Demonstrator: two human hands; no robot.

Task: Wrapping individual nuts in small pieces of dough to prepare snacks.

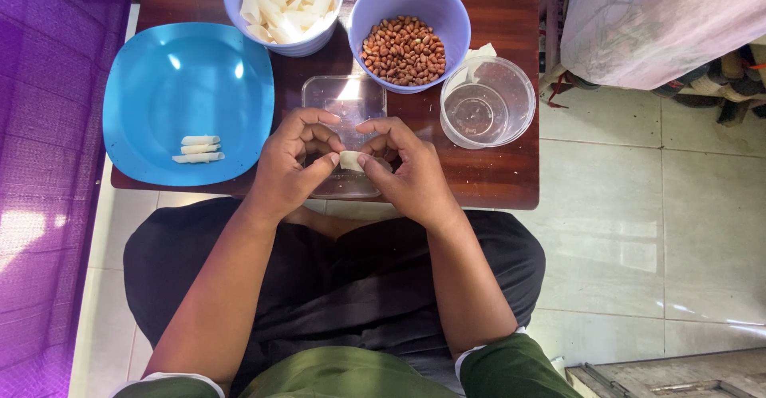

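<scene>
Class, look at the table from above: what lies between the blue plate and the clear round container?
In the head view, between the blue plate and the clear round container lies a clear rectangular lid, with both hands over its near end.

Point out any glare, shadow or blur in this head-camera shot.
Head view: sharp overall; white glare spots on the blue plate, bright glare on the clear lid, sheen on the floor tiles; both hands shade the small wrapper between them.
</scene>
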